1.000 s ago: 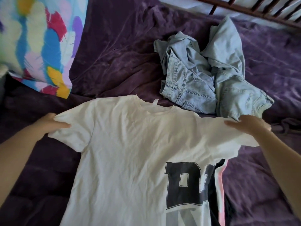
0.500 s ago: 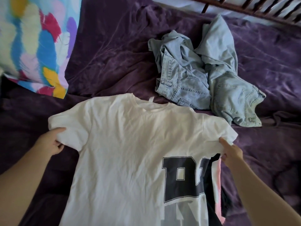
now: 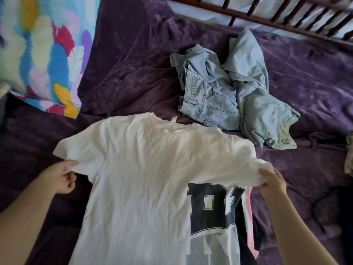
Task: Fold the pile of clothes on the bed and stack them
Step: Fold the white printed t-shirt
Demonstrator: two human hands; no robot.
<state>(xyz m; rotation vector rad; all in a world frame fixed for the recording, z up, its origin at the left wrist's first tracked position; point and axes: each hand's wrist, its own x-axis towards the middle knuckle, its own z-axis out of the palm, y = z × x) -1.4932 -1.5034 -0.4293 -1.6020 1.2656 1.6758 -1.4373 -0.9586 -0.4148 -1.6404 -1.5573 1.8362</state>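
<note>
The left hand (image 3: 61, 178) grips the edge of one short sleeve of a white T-shirt (image 3: 143, 178), fingers curled under the cloth with the thumb on top. The right hand (image 3: 272, 181) pinches the opposite sleeve, which is bunched up in its fingers. Between the two hands the T-shirt lies spread on the purple bedspread (image 3: 133, 73), collar pointing away from the person, its cloth lightly creased. Just inward of the right hand a black block-letter print (image 3: 212, 209) shows on the shirt (only part of the lettering can be seen). Below the right hand, a dark garment with a pink stripe (image 3: 249, 226) peeks out from under the shirt's side.

Beyond the right hand, just past the shirt's shoulder, sits a crumpled heap of light-blue denim jeans (image 3: 229, 96), unfolded, with pockets and waistbands showing. Well beyond the left hand a pillow with a bright feather pattern (image 3: 44, 54) rests on the bedspread. Farthest off, past the jeans, runs a dark wooden slatted rail (image 3: 267, 14). At the frame edge outward of the right hand a scrap of pale cloth (image 3: 349, 155) shows, too cut off to identify.
</note>
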